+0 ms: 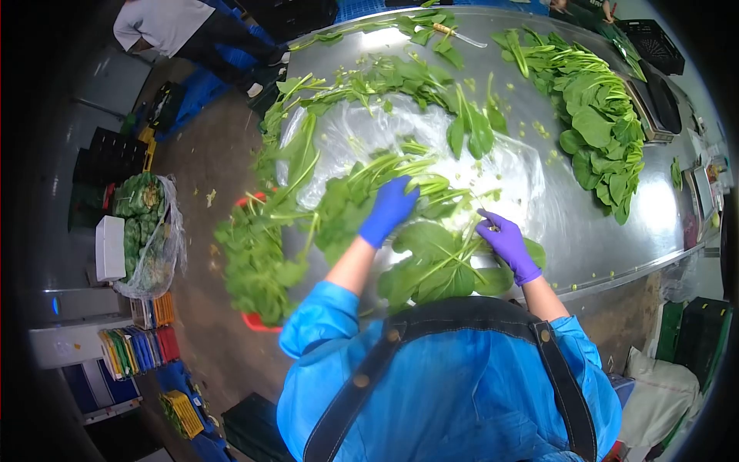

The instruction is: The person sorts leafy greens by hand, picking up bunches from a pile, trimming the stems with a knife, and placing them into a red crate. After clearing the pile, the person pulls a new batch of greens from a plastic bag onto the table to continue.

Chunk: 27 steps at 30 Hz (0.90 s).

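My left hand (391, 208), in a blue glove, is closed over the stems of a bunch of leafy greens (342, 204) on the metal table. To its right, my right hand (508, 246) in a purple glove has its fingers pinched together near the cut stem ends. A thin sliver shows by those fingertips, too small to name. Large loose leaves (439, 266) lie between my hands and my apron. Clear plastic sheeting (339, 127) covers the table under and beyond the bunch.
More greens (596, 115) are lined up along the table's right side. A knife with a light handle (459, 35) lies at the far edge. At the left, a red basket (262, 322) overflows with greens. Scales (653, 108) stand at right; another person (173, 27) is far left.
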### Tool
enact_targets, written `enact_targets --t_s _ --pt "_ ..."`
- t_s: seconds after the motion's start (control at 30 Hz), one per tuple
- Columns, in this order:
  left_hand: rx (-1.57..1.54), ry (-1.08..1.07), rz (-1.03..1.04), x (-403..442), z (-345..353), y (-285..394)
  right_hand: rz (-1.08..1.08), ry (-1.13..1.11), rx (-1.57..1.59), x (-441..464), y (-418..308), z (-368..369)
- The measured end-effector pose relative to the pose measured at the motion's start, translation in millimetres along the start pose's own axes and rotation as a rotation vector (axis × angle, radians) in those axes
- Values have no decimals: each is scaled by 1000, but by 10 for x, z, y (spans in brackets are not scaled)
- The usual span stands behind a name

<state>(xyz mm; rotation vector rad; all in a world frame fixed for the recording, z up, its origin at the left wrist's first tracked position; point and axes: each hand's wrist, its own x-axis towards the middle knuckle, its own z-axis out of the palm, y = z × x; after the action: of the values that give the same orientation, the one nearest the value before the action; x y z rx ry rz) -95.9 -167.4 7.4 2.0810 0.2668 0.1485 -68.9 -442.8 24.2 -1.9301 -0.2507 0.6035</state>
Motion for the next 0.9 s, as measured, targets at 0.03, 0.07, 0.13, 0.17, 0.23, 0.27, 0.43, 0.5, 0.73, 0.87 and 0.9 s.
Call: enact_targets --t_s 0.03,0.07,0.13,0.17,0.23,0.27,0.43,0.5,0.73,0.87,0.9 --pt "347 154 290 89 110 -159 2 43 -37 -4 13 -25" --pt "345 154 294 132 197 -154 0 47 -39 -15 -54 -32" --pt "525 12 321 225 404 -102 -48 138 -77 -37 -240 -23" --pt "687 -27 315 273 500 -102 -51 146 -76 -22 -258 -25" --pt "726 -77 292 366 541 -165 -31 112 -35 -13 -273 -41" --pt "766 -125 260 384 524 -122 -30 116 -34 -9 -251 -55" --pt "354 -110 217 153 -108 576 -61 173 -195 34 -232 -63" --pt "229 -153 205 9 -349 814 -207 187 -156 50 -332 48" --pt "-148 -285 78 -360 -483 1158 -527 180 -199 71 -897 335" --pt "-219 -328 -4 -430 -456 985 -468 130 -196 154 -595 284" --pt "-219 -325 -5 -470 -500 998 -428 80 -206 203 -405 255"
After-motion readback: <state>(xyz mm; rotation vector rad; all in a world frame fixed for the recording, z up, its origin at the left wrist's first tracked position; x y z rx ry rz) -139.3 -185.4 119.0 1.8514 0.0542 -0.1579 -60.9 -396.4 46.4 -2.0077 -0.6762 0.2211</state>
